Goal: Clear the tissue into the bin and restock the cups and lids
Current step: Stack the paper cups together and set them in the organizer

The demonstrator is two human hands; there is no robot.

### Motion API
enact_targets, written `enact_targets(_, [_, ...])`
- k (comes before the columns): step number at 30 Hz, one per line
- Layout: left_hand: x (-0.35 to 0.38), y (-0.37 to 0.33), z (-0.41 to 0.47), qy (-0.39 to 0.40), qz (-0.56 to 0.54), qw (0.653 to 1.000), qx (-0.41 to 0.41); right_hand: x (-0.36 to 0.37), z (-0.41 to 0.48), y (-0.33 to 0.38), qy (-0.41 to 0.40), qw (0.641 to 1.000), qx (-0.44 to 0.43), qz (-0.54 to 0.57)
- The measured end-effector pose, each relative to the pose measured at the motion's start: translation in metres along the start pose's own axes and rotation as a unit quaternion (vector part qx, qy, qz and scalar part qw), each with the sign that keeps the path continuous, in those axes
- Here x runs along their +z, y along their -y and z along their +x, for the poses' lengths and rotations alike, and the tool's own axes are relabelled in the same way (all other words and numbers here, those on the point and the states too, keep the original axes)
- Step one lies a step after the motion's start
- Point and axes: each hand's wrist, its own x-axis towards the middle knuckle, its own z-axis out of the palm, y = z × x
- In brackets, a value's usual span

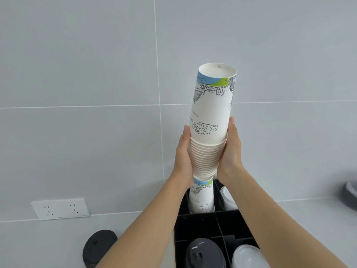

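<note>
A stack of paper cups (209, 120), nested upside down, is clasped between the left hand (184, 157) and the right hand (230, 151), one palm pressed to each side at the band of rims. It is held just above the black organiser (202, 227), directly over a cup (201, 196) already standing in a rear compartment. The restocking of cups is judged to be the step in hand; a straight lowering onto that cup is called for next, with the stack kept from tilting. Dark lids (203, 252) and white lids (246, 255) are seen in the organiser's near compartments, cut off by the frame. Another dark lid (98, 246) lies on the surface left of the organiser. No tissue or bin can be made out.
</note>
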Motion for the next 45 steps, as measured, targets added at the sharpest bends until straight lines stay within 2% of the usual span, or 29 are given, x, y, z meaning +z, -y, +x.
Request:
enact_targets(5, [-0.003, 0.02, 0.009, -0.072, 0.008, 0.997, -0.037, -0.031, 0.01, -0.016, 0.005, 1.0, 0.002, -0.01])
enact_targets(7, [0.007, 0.017, 0.0, -0.064, 0.016, 0.997, -0.037, -0.03, 0.018, -0.026, 0.02, 1.0, 0.008, -0.019])
enact_targets(8, [0.013, 0.014, -0.004, -0.054, 0.056, 0.997, -0.03, -0.048, 0.036, -0.036, 0.038, 0.997, 0.009, -0.066])
enact_targets(9, [0.027, 0.013, -0.01, -0.053, 0.111, 0.992, -0.016, -0.085, 0.087, -0.09, -0.004, 0.995, 0.005, -0.099])
enact_targets(11, [0.04, 0.006, -0.024, -0.024, 0.193, 0.981, 0.006, -0.125, 0.165, -0.171, -0.009, 0.983, 0.007, -0.183])
enact_targets(13, [0.037, 0.014, -0.009, -0.049, 0.132, 0.99, -0.023, -0.118, 0.144, -0.157, -0.01, 0.989, 0.002, -0.146])
enact_targets(15, [0.025, 0.01, -0.001, -0.08, 0.087, 0.99, -0.073, -0.053, 0.061, -0.073, 0.042, 0.997, 0.059, -0.042])
enact_targets(16, [0.019, 0.016, 0.001, -0.074, 0.091, 0.989, -0.086, -0.044, 0.053, -0.062, 0.022, 0.994, 0.089, -0.057])
enact_targets(17, [0.02, 0.017, -0.001, -0.084, 0.103, 0.986, -0.097, -0.047, 0.068, -0.081, -0.014, 0.992, 0.098, -0.08])
enact_targets(18, [0.016, 0.023, 0.001, -0.082, 0.109, 0.986, -0.093, -0.063, 0.069, -0.09, 0.006, 0.992, 0.076, -0.098])
enact_targets(20, [0.024, 0.034, -0.006, -0.052, 0.138, 0.985, -0.088, -0.112, 0.121, -0.161, -0.042, 0.987, 0.07, -0.142])
enact_targets(22, [0.015, 0.043, -0.007, -0.08, 0.13, 0.982, -0.112, -0.111, 0.096, -0.145, -0.033, 0.988, 0.054, -0.139])
enact_targets(23, [0.007, 0.049, -0.006, -0.099, 0.104, 0.982, -0.126, -0.096, 0.084, -0.139, -0.018, 0.989, 0.083, -0.121])
enact_targets(24, [-0.007, 0.055, -0.001, -0.119, 0.089, 0.979, -0.138, -0.076, 0.054, -0.115, -0.033, 0.992, 0.108, -0.051])
enact_targets(25, [-0.023, 0.064, 0.004, -0.13, 0.084, 0.976, -0.15, -0.071, 0.039, -0.102, -0.047, 0.988, 0.141, -0.034])
enact_targets(28, [-0.052, 0.094, 0.015, -0.172, 0.124, 0.966, -0.145, -0.099, 0.029, -0.108, -0.042, 0.99, 0.123, -0.059])
enact_targets(34, [-0.061, 0.109, 0.017, -0.235, 0.155, 0.952, -0.124, -0.095, 0.029, -0.12, -0.068, 0.982, 0.084, -0.155])
enact_targets(38, [-0.063, 0.12, 0.016, -0.24, 0.185, 0.949, -0.085, -0.1, 0.031, -0.131, -0.082, 0.98, 0.074, -0.165])
enact_targets(45, [-0.068, 0.113, 0.015, -0.216, 0.228, 0.946, -0.076, -0.09, 0.025, -0.121, -0.08, 0.97, 0.092, -0.211])
